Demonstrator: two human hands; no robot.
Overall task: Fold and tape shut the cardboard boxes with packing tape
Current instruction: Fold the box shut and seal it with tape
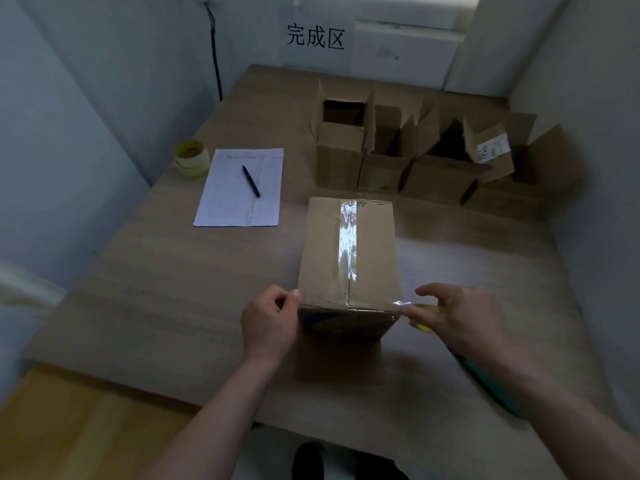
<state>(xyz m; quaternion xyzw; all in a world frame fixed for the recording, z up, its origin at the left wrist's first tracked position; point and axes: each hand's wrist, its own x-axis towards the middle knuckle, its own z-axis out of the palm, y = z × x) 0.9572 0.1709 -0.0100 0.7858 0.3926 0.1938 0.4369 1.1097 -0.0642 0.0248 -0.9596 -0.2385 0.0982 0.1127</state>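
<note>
The closed box [348, 258] sat mid-desk [156, 306], one tape strip [347, 237] already down its centre seam. Left hand [270, 322] pinched the near-left top corner, fingers curled shut on the edge — prob. anchoring a tape end and steadying the box. Right hand [457, 322] gripped the yellow tape roll [424, 318] just beside the near-right corner, tape stretched across the near edge — likely to seal it. Open boxes [415, 157] waited far right; spare roll [191, 157], sheet [225, 199] and pen [251, 181] far left, out of the way.
</note>
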